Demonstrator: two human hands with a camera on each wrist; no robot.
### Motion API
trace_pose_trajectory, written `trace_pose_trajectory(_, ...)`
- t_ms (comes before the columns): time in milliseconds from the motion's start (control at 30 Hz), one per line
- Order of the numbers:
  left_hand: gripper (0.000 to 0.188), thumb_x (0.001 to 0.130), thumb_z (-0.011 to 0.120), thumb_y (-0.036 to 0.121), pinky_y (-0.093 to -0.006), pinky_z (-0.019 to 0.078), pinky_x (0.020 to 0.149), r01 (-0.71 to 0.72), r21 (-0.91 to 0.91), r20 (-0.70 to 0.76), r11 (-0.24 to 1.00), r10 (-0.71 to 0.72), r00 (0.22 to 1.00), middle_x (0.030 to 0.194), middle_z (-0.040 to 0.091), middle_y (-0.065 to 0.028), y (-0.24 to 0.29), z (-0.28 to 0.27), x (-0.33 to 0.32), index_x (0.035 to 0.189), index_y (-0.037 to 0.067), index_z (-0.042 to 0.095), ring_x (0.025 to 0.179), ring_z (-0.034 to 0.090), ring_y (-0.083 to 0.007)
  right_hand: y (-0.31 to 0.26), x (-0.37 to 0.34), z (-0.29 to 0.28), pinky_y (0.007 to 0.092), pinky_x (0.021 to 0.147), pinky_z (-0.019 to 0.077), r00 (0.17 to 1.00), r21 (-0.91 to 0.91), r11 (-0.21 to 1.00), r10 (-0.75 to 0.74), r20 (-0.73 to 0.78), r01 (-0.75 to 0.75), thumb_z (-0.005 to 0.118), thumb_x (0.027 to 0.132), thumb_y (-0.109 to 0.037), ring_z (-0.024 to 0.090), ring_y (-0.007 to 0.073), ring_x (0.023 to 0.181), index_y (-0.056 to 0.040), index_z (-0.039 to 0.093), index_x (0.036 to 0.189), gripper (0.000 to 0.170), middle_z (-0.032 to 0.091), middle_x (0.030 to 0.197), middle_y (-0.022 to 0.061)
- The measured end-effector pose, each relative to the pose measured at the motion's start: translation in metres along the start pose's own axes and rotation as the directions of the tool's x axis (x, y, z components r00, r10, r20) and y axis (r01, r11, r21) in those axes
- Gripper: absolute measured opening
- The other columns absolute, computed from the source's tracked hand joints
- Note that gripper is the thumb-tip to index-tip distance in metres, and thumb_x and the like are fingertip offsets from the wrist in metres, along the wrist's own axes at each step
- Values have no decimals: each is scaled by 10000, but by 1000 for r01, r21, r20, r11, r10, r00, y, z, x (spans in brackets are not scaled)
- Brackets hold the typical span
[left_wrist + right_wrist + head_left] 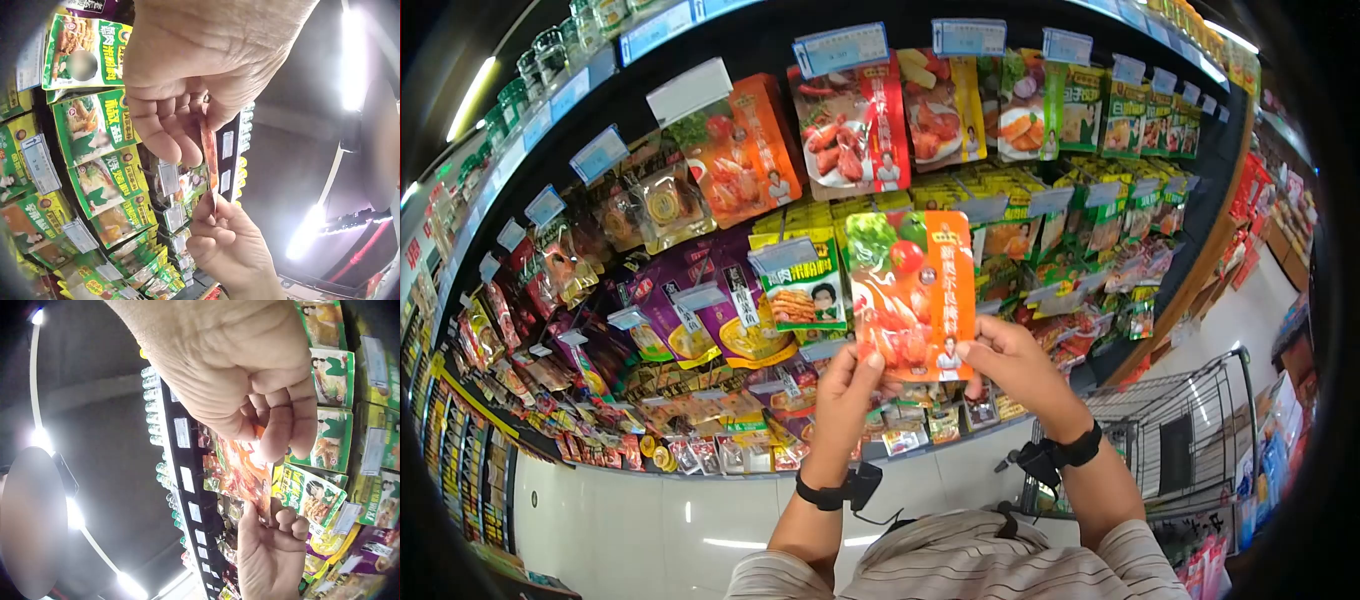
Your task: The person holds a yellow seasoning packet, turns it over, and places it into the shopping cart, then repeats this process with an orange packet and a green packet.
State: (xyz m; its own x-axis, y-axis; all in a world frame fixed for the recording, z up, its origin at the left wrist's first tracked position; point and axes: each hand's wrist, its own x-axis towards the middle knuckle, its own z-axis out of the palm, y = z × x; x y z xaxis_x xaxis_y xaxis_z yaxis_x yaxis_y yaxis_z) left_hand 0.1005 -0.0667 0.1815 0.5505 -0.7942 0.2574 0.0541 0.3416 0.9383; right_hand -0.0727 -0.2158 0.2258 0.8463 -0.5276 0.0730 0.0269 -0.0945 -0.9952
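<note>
An orange-red food packet (912,295) with pictures of tomatoes and chicken stands upright before the shelf in the head view. The left hand (846,385) pinches its lower left corner, thumb in front. At the lower right corner the right hand (1022,370) pinches it the same way. Seen nearly edge-on in the left wrist view, the packet (211,150) runs between the left hand (206,56) above and the right hand (232,250) below. The right wrist view shows its printed face (247,469) between the right hand (231,369) and the left hand (272,559).
Rows of hanging seasoning packets (847,130) with blue price tags fill the curved shelf behind. Purple packets (745,320) hang lower left. A wire shopping cart (1190,430) stands at the right, on the pale tiled floor (640,520). Jars (550,50) line the top shelf.
</note>
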Motion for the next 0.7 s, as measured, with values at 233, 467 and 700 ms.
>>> trace_pose_trajectory(233, 235, 1039, 529, 237, -272, 537, 700, -18, -19, -37, 1000, 17, 999, 924, 694, -77, 6, -14, 2, 1104, 18, 582, 746, 649, -123, 2, 9, 12, 222, 528, 447, 998, 4, 998, -67, 21, 67, 582, 992, -217, 589, 66, 567, -14, 597, 1100, 230, 599, 808, -5)
trace_pose_trajectory(467, 222, 1034, 538, 227, -269, 538, 694, -34, 15, -24, 999, 34, 999, 909, 684, -67, 7, -26, 1, 1108, 20, 570, 750, 647, -117, 4, 12, 21, 221, 529, 439, 998, -13, 998, -54, 15, 54, 578, 992, -210, 593, 76, 566, -14, 592, 1094, 221, 603, 846, 4)
trace_pose_trajectory(700, 185, 1019, 568, 180, -250, 526, 702, -67, 53, -18, 996, 68, 998, 920, 671, -55, 13, -28, 0, 1113, 22, 544, 750, 630, -95, 2, 13, 32, 228, 536, 476, 998, 8, 998, -64, 17, 63, 582, 988, -199, 580, 75, 568, -15, 598, 1121, 228, 601, 846, 9)
